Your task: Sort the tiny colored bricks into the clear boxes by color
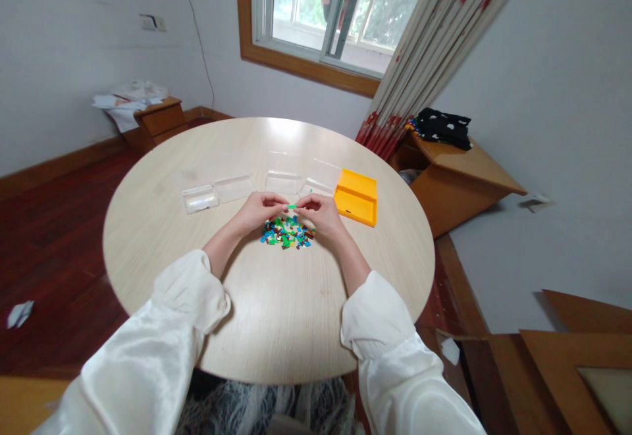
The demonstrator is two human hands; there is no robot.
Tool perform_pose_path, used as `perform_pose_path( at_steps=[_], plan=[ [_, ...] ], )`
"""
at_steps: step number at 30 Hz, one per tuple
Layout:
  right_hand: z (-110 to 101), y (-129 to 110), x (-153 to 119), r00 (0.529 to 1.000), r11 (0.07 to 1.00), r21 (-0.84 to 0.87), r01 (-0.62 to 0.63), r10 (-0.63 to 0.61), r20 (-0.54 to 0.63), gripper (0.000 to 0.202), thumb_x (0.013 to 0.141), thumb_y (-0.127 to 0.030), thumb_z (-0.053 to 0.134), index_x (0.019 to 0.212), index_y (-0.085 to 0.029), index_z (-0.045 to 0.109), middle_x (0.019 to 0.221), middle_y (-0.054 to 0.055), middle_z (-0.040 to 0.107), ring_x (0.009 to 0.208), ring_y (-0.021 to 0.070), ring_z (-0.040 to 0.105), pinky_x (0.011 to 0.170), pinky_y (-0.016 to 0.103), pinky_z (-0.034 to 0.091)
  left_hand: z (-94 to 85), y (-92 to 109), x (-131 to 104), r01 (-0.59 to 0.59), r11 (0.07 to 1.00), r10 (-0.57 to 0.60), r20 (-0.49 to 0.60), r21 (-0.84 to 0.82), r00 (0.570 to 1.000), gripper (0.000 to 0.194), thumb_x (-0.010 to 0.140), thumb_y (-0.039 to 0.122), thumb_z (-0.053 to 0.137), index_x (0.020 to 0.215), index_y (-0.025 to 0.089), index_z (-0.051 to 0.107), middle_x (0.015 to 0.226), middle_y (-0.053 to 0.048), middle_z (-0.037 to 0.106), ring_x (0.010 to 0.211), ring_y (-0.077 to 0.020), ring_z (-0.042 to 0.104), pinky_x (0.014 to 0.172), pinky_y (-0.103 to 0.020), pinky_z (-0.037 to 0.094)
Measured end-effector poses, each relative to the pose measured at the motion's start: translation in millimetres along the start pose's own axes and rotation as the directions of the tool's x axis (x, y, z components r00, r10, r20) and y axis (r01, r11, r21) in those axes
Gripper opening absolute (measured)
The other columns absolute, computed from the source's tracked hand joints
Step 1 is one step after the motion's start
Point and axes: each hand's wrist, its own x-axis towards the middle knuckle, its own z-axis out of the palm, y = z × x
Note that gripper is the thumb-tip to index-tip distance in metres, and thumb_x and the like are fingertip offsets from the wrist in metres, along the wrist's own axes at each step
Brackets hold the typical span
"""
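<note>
A small green building brick (pixel 291 206) is pinched between my two hands, above the table. My left hand (pixel 263 210) grips its left end with thumb and fingertips. On its right end the fingertips of my right hand (pixel 318 212) are closed. Just below both hands lies a pile of small bricks (pixel 286 233) in green, blue, brown and a little yellow. Beyond the hands stand open clear plastic boxes (pixel 200 199), one of them (pixel 281 183) straight ahead. An open yellow case (pixel 356 208) lies right of my right hand, with a small dark piece in it.
Everything sits on a round pale wooden table (pixel 276 310). Behind it are a window (pixel 340 14) and a long curtain (pixel 419 40). A tilted wooden cabinet (pixel 459 185) with dark cloth on top stands at right; a small wooden cabinet (pixel 162 122) is at back left.
</note>
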Motion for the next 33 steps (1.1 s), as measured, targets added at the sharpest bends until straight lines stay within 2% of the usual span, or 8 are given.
perform_pose_path(
  at_steps=[8, 16, 21, 28, 33],
  plan=[
    [3.3, -3.4, -0.5, 1.0, 1.0, -0.016, -0.009, 0.009, -0.005, 0.028, 0.057, -0.039, 0.075, 0.065, -0.016, 0.062, 0.07, 0.002, 0.064, 0.067, 0.0132, 0.059, 0.068, 0.028, 0.049, -2.2, -3.1, 1.3, -0.03, 0.999, 0.03, 0.002, -0.033, 1.0, 0.031, 0.054, 0.036, 0.077, 0.071, 0.013, 0.066, 0.063, -0.003, 0.064, 0.059, -0.013, 0.058, 0.057, -0.026, 0.044],
    [4.6, -5.8, -1.7, 0.998, 0.995, 0.077, -0.067, 0.068, -0.007, 0.031, 0.055, -0.038, 0.076, 0.072, -0.016, 0.062, 0.074, 0.002, 0.066, 0.073, 0.0149, 0.064, 0.072, 0.03, 0.051, -3.2, -3.0, 1.2, -0.049, 0.999, 0.048, -0.02, -0.01, 0.999, 0.029, 0.057, 0.038, 0.074, 0.071, 0.014, 0.065, 0.064, -0.002, 0.064, 0.059, -0.0137, 0.058, 0.055, -0.026, 0.045],
    [5.7, -1.8, -0.9, 0.998, 0.991, 0.119, -0.06, 0.064, -0.028, 0.028, 0.059, -0.036, 0.073, 0.078, -0.016, 0.064, 0.073, 0.002, 0.066, 0.072, 0.0146, 0.064, 0.074, 0.031, 0.051, -3.5, -3.4, 2.3, -0.063, 0.998, 0.063, -0.009, 0.004, 0.998, 0.033, 0.057, 0.042, 0.074, 0.071, 0.014, 0.065, 0.067, -0.004, 0.065, 0.063, -0.0149, 0.06, 0.059, -0.027, 0.046],
    [5.7, -1.1, -1.7, 0.998, 0.996, 0.065, -0.068, 0.066, 0.024, 0.026, 0.063, -0.036, 0.07, 0.08, -0.016, 0.069, 0.076, 0.003, 0.07, 0.07, 0.0143, 0.063, 0.072, 0.03, 0.051, -3.5, -2.4, 3.1, -0.055, 0.998, 0.055, -0.023, 0.0, 0.998, 0.032, 0.055, 0.042, 0.075, 0.068, 0.014, 0.064, 0.067, -0.004, 0.065, 0.065, -0.0157, 0.06, 0.064, -0.029, 0.046],
    [7.6, -3.9, -3.1, 0.994, 0.99, 0.105, -0.09, 0.083, 0.072, 0.023, 0.062, -0.034, 0.07, 0.078, -0.017, 0.069, 0.073, 0.002, 0.07, 0.067, 0.0144, 0.063, 0.071, 0.03, 0.051, -3.1, -2.4, 3.3, -0.061, 0.998, 0.061, -0.005, -0.028, 0.998, 0.032, 0.053, 0.04, 0.077, 0.067, 0.014, 0.065, 0.067, -0.004, 0.066, 0.065, -0.016, 0.061, 0.065, -0.029, 0.047]
  ],
)
